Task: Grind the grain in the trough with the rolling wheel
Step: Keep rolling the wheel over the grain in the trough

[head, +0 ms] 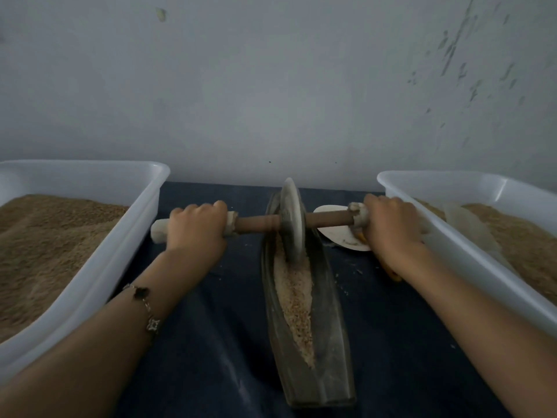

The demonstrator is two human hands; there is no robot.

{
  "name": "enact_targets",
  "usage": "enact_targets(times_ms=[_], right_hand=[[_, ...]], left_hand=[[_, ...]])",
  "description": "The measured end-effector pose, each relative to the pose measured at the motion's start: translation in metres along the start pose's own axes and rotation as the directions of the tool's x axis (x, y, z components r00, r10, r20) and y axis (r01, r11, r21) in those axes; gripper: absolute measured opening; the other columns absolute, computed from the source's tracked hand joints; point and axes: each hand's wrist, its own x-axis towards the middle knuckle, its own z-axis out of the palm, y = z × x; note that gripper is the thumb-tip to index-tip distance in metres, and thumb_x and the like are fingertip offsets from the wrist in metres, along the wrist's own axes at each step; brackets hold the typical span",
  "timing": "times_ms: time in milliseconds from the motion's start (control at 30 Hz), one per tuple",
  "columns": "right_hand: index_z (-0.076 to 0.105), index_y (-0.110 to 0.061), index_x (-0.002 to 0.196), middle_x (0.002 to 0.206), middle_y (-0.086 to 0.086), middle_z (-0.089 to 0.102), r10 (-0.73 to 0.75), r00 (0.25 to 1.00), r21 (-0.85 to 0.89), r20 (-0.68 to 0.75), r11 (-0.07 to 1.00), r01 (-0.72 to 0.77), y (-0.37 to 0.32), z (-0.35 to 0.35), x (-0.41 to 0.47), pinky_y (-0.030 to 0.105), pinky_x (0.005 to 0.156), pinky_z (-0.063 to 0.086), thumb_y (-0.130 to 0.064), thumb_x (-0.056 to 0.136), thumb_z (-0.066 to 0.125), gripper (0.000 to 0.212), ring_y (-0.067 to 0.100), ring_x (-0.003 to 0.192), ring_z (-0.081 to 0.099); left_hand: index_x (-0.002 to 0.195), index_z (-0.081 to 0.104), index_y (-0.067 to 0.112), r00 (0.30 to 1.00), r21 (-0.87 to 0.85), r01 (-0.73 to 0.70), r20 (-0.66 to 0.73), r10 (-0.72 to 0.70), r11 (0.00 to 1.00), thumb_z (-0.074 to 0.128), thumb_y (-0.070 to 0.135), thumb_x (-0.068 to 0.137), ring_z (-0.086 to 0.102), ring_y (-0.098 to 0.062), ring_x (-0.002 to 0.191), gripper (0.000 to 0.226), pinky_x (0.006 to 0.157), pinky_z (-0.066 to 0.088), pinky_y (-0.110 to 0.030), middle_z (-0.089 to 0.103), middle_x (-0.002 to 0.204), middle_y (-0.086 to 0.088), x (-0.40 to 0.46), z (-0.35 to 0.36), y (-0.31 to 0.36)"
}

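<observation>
- Two white tubs [99, 267] [470, 254] of grain flank the dark cloth [217, 342]; both are cut off at the frame edges.
- The trough [328, 342] lies between them, grain [294, 294] along its groove.
- The wheel [291, 220] stands upright in the trough's far end.
- The left hand [196, 226] and right hand [391, 226] each grip an axle [259, 223] end, fingers curled round.
- A white dish [334, 233] and something yellow [393, 274] sit half hidden behind the right hand.

- I am looking at the trough [328, 342], a long, narrow, boat-shaped dark vessel lying lengthwise on the dark cloth.
- The grain [294, 294] is lying along its groove as pale, crushed meal.
- The rolling wheel [291, 220], a grey disc on a wooden axle, is standing upright in the groove toward the far end.
</observation>
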Motion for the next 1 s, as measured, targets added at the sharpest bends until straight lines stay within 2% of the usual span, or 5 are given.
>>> enact_targets(times_ms=[233, 400, 567, 800, 1000], right_hand=[[0.053, -0.019, 0.078, 0.072, 0.003, 0.059, -0.051, 0.997, -0.010, 0.057, 0.999, 0.051, 0.013, -0.028, -0.054, 0.033, 0.059, 0.034, -0.010, 0.072, 0.070, 0.021, 0.025, 0.066, 0.053], [0.054, -0.017, 0.070, 0.062, -0.003, 0.048, -0.007, 0.990, 0.073, 0.143, 0.997, -0.003, 0.025, -0.065, -0.101, 0.036, 0.053, 0.040, -0.007, 0.064, 0.075, 0.025, 0.022, 0.058, 0.049], [0.054, -0.019, 0.073, 0.062, -0.005, 0.050, 0.005, 0.982, 0.109, 0.188, 0.994, -0.026, 0.027, -0.077, -0.112, 0.030, 0.051, 0.036, -0.015, 0.068, 0.072, 0.018, 0.020, 0.059, 0.052], [0.048, -0.017, 0.065, 0.056, 0.000, 0.049, -0.067, 0.998, 0.073, -0.017, 0.995, 0.068, 0.016, -0.028, -0.058, 0.031, 0.050, 0.033, 0.000, 0.058, 0.075, 0.033, 0.027, 0.051, 0.047], [0.042, -0.017, 0.073, 0.072, 0.004, 0.056, 0.042, 0.997, 0.044, -0.066, 0.998, -0.039, -0.002, -0.007, -0.006, 0.033, 0.060, 0.027, -0.015, 0.082, 0.060, 0.021, 0.026, 0.065, 0.044]], left_hand=[[0.080, 0.028, 0.027, 0.983, -0.003, -0.165, -0.078, 0.164, 0.986, 0.060, 0.033, 0.082, 0.041, -0.011, 0.071, 0.032, 0.070, 0.031, -0.026, 0.042, 0.077, 0.011, -0.048, -0.017, -0.006], [0.064, 0.035, 0.029, 0.935, -0.113, -0.351, -0.098, 0.341, 0.929, 0.085, 0.014, 0.043, 0.040, -0.010, 0.043, 0.057, 0.043, 0.030, -0.023, 0.037, 0.052, 0.012, -0.093, -0.050, -0.021], [0.064, 0.038, 0.028, 0.925, -0.091, -0.377, -0.092, 0.369, 0.922, 0.082, 0.012, 0.040, 0.041, -0.013, 0.043, 0.053, 0.044, 0.038, -0.028, 0.039, 0.054, 0.012, -0.102, -0.057, -0.027], [0.073, 0.038, 0.018, 0.981, -0.085, -0.180, -0.094, 0.172, 0.980, 0.072, 0.006, 0.067, 0.043, -0.019, 0.060, 0.036, 0.060, 0.031, -0.032, 0.045, 0.068, 0.003, -0.059, -0.009, -0.014], [0.082, 0.033, 0.020, 1.000, -0.060, -0.008, -0.008, 0.007, 0.998, 0.058, 0.016, 0.083, 0.055, -0.024, 0.085, 0.025, 0.070, 0.030, -0.033, 0.058, 0.090, -0.002, -0.012, 0.011, -0.009]])
